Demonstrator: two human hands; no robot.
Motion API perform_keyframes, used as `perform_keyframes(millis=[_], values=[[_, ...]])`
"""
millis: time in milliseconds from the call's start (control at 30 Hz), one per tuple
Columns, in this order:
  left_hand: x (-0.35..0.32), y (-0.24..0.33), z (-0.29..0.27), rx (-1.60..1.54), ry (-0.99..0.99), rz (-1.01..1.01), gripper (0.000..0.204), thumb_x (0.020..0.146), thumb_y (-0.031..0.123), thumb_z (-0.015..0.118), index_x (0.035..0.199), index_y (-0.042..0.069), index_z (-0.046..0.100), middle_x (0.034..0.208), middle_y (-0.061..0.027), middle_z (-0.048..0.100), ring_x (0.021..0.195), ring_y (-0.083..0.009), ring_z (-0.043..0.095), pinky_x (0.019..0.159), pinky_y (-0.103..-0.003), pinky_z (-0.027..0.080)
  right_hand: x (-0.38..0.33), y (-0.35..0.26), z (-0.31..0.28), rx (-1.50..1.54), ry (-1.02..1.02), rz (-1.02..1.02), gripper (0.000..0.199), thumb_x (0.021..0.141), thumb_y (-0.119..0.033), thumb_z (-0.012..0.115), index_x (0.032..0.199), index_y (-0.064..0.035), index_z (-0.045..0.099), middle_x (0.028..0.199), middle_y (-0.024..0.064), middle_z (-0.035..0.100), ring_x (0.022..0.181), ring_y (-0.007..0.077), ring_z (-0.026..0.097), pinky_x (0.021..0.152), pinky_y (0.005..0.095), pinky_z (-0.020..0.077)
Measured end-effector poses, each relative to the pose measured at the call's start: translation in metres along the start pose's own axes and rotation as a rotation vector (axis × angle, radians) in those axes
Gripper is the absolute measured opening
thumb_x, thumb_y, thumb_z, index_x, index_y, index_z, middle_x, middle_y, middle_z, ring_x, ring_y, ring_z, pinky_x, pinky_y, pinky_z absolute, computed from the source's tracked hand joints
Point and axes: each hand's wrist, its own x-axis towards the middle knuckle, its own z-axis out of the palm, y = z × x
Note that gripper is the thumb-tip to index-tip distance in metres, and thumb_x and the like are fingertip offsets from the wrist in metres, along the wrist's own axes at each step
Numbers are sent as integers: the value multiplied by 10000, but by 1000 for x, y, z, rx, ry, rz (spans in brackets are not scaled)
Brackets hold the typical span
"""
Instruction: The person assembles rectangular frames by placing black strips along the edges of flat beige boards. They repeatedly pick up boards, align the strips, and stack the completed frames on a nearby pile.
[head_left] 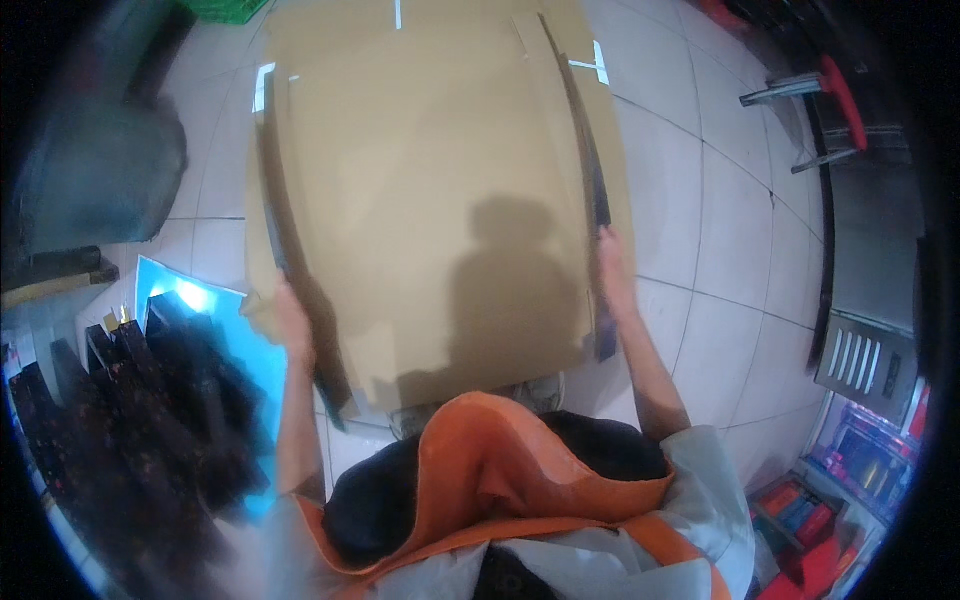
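A large brown cardboard sheet (pixel 420 150) lies on the tiled floor in front of me, with my shadow across it. Along its left side runs a long dark slat (pixel 273 190); a second dark slat (pixel 601 190) runs along its right side. My left hand (pixel 291 318) is closed on the near half of the left slat. On the other side, my right hand (pixel 616 275) grips the right slat, with part of the slat showing below the hand. Both hands are slightly blurred, and some fingers are hidden.
To my left, a pile of dark slats (pixel 130 420) rests partly over a shiny blue sheet (pixel 262 350). A red-topped stool (pixel 845 105) stands at the far right. A green crate (pixel 222 8) shows at the far left, and boxes of colourful items (pixel 800 515) at the near right.
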Motion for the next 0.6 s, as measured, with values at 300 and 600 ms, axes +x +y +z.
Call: perform_keyframes(millis=[300,600], values=[[-7,29,-2,112,-412,-95,662,786,401,655,1227,-40,434,1147,-173,538,1042,-237,507,892,-341,401,47,10,-41,598,-359,393,606,788,-337,671,1228,-9,414,1101,120,545,1010,196,518,869,327,417],[-33,42,62,1128,273,436,403,788,78,519,1179,63,421,909,-162,551,778,-321,577,591,-414,481,9,-73,6,-402,-126,126,381,826,-188,563,1129,4,435,949,294,573,924,388,567,757,430,455]])
